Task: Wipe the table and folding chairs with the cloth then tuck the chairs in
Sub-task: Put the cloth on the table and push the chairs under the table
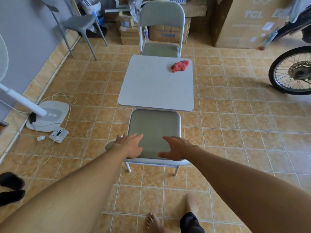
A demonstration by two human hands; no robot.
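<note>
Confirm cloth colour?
Red. The cloth lies bunched on the table's far right corner, clearest in the head view.

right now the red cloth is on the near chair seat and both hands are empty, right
Not quite: in the head view the red cloth lies on the table, near its far right corner. The left hand and right hand are empty.

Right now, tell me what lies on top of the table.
Only a crumpled red cloth, near the far right corner of the table. The patch beneath the cloth is covered and cannot be seen.
</note>
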